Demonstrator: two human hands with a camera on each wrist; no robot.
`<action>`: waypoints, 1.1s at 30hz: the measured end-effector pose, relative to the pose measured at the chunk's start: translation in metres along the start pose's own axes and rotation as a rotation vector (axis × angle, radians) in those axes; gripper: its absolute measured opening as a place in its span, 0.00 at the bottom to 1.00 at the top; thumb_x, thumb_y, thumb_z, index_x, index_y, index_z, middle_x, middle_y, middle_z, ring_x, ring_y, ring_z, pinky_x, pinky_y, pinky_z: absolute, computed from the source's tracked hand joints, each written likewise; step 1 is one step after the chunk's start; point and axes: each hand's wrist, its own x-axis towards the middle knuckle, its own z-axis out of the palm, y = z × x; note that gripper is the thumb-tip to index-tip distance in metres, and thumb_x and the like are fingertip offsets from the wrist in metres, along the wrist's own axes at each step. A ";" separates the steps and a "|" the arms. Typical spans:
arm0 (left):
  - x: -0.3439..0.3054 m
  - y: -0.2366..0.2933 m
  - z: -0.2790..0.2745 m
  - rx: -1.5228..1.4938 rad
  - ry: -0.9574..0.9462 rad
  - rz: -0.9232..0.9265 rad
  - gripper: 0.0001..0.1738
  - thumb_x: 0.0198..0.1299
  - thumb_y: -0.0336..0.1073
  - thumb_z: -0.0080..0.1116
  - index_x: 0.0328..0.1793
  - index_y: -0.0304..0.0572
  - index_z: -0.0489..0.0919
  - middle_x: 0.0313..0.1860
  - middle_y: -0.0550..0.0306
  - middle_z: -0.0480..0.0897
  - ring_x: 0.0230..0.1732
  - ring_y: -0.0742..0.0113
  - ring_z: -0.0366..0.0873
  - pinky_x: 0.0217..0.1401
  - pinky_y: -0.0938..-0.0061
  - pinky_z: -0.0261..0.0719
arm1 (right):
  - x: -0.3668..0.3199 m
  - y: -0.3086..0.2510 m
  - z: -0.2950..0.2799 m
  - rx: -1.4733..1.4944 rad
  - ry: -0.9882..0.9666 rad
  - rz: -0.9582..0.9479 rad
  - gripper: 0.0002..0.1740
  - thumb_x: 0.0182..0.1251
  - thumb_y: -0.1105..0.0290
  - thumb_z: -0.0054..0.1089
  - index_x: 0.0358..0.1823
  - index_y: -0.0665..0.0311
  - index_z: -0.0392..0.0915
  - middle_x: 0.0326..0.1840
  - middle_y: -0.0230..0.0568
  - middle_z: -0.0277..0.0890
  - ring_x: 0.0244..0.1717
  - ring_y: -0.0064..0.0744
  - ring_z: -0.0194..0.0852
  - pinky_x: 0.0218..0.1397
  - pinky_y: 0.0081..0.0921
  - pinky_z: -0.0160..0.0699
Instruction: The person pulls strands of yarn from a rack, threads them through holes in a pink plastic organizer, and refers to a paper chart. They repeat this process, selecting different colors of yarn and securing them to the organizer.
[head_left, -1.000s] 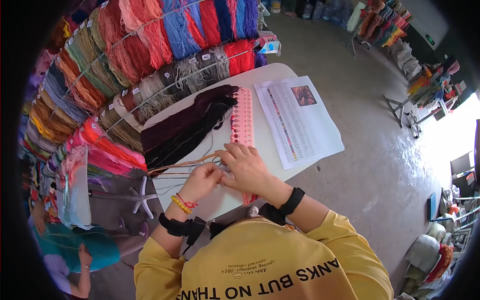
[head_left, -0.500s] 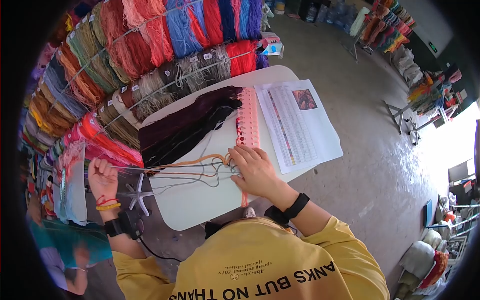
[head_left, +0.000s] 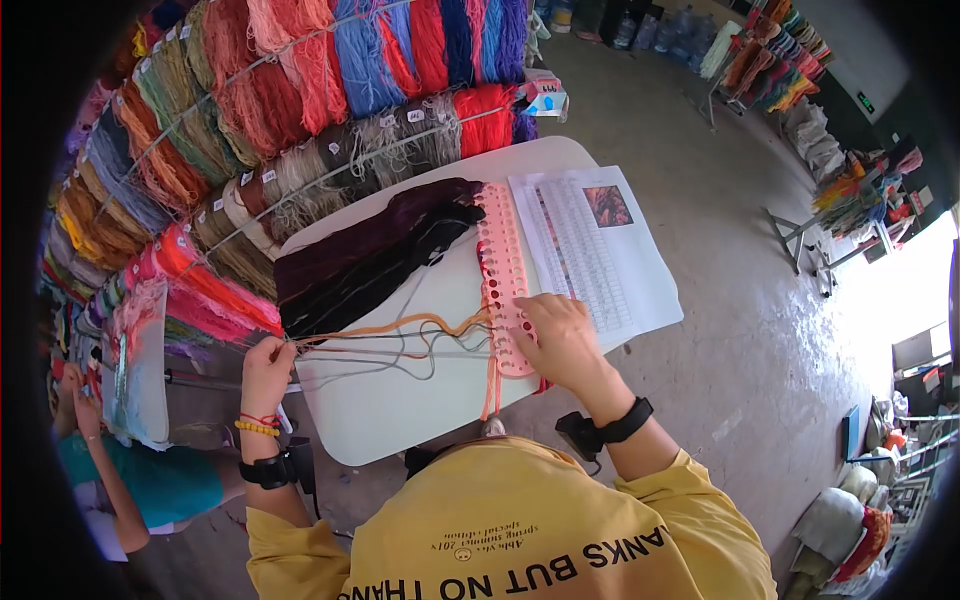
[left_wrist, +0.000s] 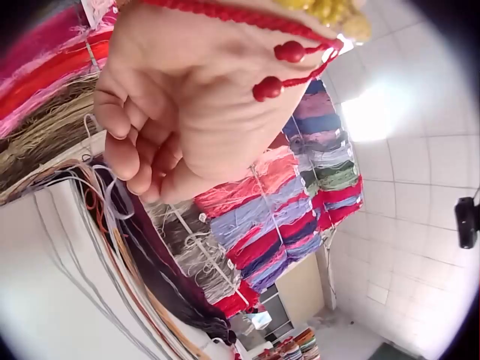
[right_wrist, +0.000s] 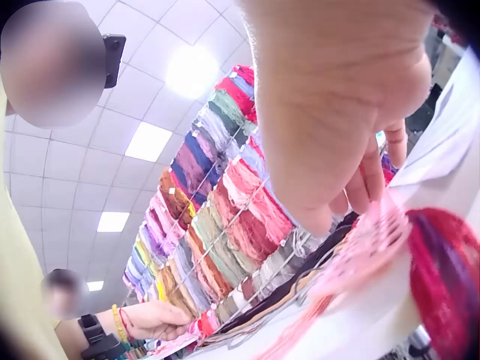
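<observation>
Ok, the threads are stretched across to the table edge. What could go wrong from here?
1. The left hand pinches the threads at the edge of the table. A harder pull might drag the board, which only the right hand presses down.
2. Some threads loop and cross mid-table, so they could tangle.

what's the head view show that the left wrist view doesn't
Only the head view: the right hand resting on the pink holed strip, with the printed sheet beside it. Only the left wrist view: the underside of the left hand, its fingers curled round the loose threads, and the panelled ceiling. Both: the left hand, the threads, the white table, the dark yarn bundle and the rack of coloured skeins.
</observation>
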 end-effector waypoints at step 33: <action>-0.001 -0.084 -0.113 -0.157 0.175 0.048 0.09 0.60 0.34 0.54 0.31 0.34 0.75 0.23 0.68 0.72 0.26 0.83 0.65 0.29 0.86 0.62 | 0.020 0.000 -0.007 -0.300 -0.074 0.614 0.27 0.57 0.53 0.53 0.56 0.56 0.69 0.38 0.53 0.78 0.42 0.50 0.77 0.46 0.42 0.73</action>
